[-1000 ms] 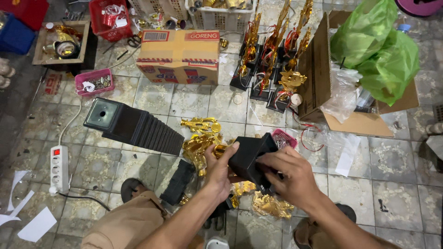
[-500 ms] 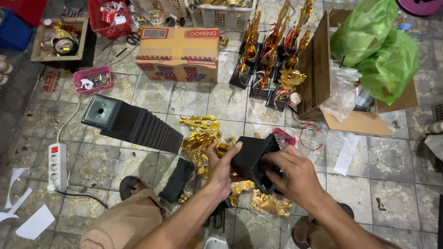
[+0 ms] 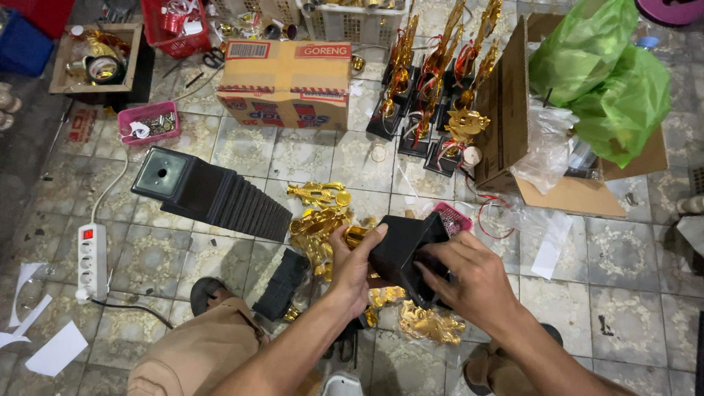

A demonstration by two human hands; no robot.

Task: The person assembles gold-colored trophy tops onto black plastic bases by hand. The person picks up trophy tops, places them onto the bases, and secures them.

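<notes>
Hands both grip our black trophy base (image 3: 405, 253): left hand (image 3: 354, 268) and right hand (image 3: 473, 282) clasp it above gold pieces (image 3: 319, 220) on the tiled floor (image 3: 623, 257).

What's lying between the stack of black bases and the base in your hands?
In the head view, a heap of gold trophy parts lies on the tiles between the stacked black bases and the held black base.

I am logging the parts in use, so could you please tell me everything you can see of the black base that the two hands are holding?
The black base looks like a hollow, tapered moulded plastic piece with a matte to slightly glossy finish. It is held tilted above the tiled floor. The left hand grips its left side, thumb on the upper edge; the right hand covers its lower right part. A gold piece shows beside the left hand.
</notes>
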